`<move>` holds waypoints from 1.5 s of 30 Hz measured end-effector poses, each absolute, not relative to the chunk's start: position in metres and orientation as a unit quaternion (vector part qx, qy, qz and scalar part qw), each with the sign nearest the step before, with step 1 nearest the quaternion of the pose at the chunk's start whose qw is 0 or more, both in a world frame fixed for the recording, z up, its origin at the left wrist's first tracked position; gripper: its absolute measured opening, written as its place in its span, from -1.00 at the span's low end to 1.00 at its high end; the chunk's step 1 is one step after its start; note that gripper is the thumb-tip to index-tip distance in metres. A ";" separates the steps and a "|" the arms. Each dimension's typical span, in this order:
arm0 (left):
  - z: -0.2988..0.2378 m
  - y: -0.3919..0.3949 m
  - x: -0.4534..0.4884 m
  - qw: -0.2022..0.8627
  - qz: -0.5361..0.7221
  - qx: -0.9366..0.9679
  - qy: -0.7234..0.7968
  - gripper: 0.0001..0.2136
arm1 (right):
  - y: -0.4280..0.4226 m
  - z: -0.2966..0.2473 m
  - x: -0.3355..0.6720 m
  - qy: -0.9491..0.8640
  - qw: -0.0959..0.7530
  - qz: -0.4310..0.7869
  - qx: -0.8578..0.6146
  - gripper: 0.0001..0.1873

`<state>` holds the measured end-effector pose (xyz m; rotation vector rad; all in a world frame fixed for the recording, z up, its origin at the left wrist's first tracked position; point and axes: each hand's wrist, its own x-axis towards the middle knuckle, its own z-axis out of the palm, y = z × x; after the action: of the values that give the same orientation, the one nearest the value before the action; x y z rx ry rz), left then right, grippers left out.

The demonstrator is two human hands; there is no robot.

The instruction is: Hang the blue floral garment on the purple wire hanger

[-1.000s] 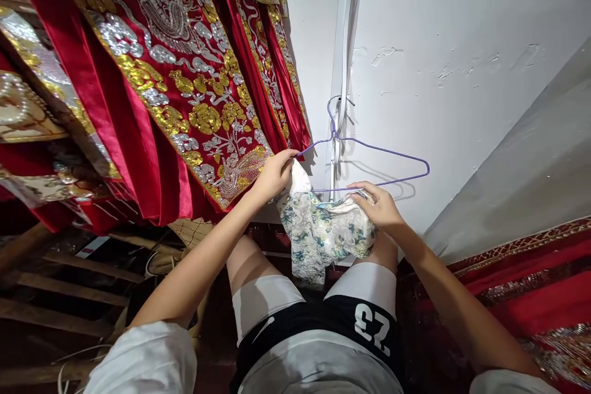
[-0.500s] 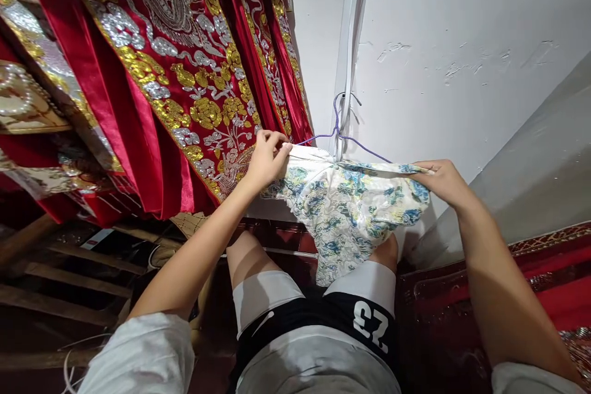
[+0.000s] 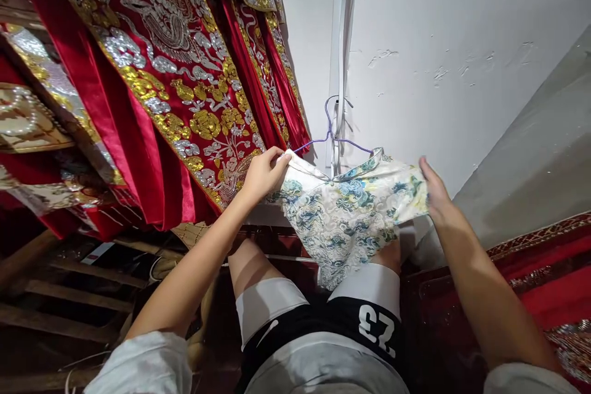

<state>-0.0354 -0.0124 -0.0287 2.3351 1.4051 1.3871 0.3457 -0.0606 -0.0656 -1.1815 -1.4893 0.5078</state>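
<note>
A short-sleeved white blouse (image 3: 337, 215) with a blue, green and yellow floral print hangs in front of me. Its neckline lies over a thin purple hanger (image 3: 329, 135), and the right shoulder of the blouse rests on the hanger's right arm. At the other shoulder my left hand (image 3: 266, 173) pinches the fabric beside the hanger's left end. My right hand (image 3: 436, 191) is at the edge of the right sleeve, a digit stretched upward and apart from the cloth. Behind the sleeve, its other fingers are mostly hidden.
The hanger hooks onto a white vertical strip (image 3: 340, 43) along the wall (image 3: 415, 12). To the left hang red garments (image 3: 180, 86) with gold and silver embroidery. A slatted wooden rack (image 3: 78, 295) stands at lower left, and red embroidered cloth (image 3: 545, 289) lies at lower right.
My right hand has let go of the right shoulder edge and moved to the sleeve's end. That shoulder now sits over the hanger's arm. My left hand keeps its pinch, slightly lower.
</note>
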 end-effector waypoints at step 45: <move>-0.090 -0.096 0.065 0.640 0.474 0.545 0.262 -0.75 | -0.101 -0.165 0.243 -0.788 0.453 -0.147 -0.389 -0.13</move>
<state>0.0655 -0.0956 -0.0901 1.2427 0.5969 1.0819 0.2433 -0.1014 -0.1653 -0.9604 -1.9463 -0.3635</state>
